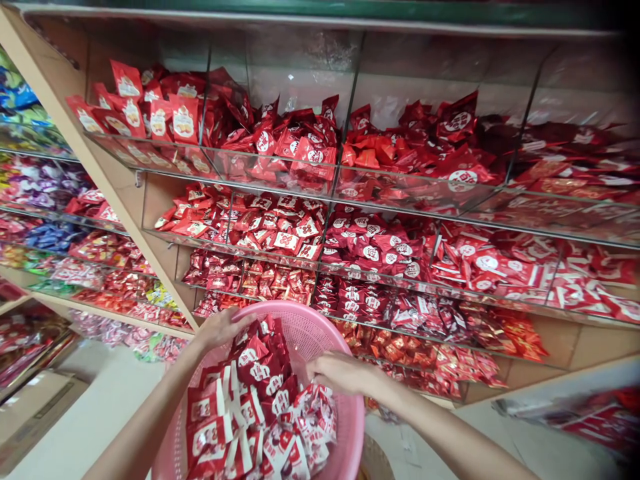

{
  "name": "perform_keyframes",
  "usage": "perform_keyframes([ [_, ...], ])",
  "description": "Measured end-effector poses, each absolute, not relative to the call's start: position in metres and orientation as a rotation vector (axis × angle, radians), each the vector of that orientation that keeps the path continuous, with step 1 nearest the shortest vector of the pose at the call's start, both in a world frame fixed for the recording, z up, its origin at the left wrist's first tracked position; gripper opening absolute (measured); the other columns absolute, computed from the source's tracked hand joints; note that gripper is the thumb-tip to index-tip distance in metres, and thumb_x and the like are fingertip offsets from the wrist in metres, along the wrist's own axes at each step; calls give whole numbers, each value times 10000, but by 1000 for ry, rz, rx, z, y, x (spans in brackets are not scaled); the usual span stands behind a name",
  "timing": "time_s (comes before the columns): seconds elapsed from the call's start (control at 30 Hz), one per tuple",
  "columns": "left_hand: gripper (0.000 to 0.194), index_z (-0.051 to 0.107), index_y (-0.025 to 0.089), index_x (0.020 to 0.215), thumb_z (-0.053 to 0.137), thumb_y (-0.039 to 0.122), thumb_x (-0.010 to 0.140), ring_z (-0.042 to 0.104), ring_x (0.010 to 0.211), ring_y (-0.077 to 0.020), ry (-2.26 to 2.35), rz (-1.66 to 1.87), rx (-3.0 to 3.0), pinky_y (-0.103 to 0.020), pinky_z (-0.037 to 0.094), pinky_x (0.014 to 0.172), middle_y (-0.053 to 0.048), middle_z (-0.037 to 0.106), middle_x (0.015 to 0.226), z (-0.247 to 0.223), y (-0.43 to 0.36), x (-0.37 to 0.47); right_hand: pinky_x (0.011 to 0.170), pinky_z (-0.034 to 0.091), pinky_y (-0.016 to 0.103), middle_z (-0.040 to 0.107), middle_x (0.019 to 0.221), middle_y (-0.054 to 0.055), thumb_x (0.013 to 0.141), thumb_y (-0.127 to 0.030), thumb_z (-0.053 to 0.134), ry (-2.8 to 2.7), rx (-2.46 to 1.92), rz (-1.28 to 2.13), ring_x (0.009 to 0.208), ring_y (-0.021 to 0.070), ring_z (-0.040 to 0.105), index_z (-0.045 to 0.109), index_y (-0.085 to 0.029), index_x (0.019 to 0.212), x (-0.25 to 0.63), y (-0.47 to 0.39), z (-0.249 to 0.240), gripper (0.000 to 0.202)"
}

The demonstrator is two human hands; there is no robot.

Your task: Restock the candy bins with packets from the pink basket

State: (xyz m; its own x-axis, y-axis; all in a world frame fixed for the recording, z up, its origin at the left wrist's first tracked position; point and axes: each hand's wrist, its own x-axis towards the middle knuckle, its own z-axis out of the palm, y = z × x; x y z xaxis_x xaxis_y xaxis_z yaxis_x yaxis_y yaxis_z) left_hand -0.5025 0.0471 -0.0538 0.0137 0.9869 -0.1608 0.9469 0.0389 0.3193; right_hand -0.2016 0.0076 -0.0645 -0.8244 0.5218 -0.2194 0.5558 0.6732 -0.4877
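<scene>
A pink plastic basket [356,407] with a perforated wall is below me, tilted to show its load. At its far left rim is my left hand [224,331], closed over the edge. My right hand [337,372] reaches in from the right side, fingers curled just above the packets; what they pinch, if anything, is hidden. In the basket are dark red packets with white labels [267,367], red packets with white edges [215,427], and white-and-red wrapped sweets [315,420] close below my right hand.
Ahead rises a tiered wooden shelf with clear dividers, filled with red packets [310,150]. A wooden upright [107,180] separates it from shelves of multicoloured sweets [45,180] at left. A cardboard box [37,413] lies on the floor at lower left.
</scene>
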Motion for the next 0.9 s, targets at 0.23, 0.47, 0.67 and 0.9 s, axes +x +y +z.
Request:
perform_keyframes([
  [0.23,631,593,193,916,315,733,745,651,931,-313,1938,169,1984,-344,456,768,-111,711,942,-54,52,-498,711,425,213,692,867,11,873,-150,483,2929,852,-989,771,125,614,649,-183,895,-213,-12,-67,171],
  [0.47,649,588,191,931,308,746,744,655,913,-320,1944,116,1998,-348,451,754,-120,707,927,-56,57,-497,727,468,242,689,1022,63,879,-362,542,2823,971,-1101,858,168,641,611,-182,1113,-209,-8,-63,303],
  [0.67,626,603,211,915,327,744,738,652,952,-308,1926,153,1958,-334,451,791,-102,711,958,-56,60,-495,666,450,232,691,887,51,736,21,473,2685,1080,-696,795,169,625,622,-176,1098,-199,22,-78,438],
  [0.9,599,609,216,892,351,732,732,656,922,-303,1926,187,1943,-327,450,767,-93,716,924,-54,61,-496,593,450,230,679,878,40,654,39,525,2555,1029,-693,757,182,632,602,-203,1134,-219,18,-100,543],
])
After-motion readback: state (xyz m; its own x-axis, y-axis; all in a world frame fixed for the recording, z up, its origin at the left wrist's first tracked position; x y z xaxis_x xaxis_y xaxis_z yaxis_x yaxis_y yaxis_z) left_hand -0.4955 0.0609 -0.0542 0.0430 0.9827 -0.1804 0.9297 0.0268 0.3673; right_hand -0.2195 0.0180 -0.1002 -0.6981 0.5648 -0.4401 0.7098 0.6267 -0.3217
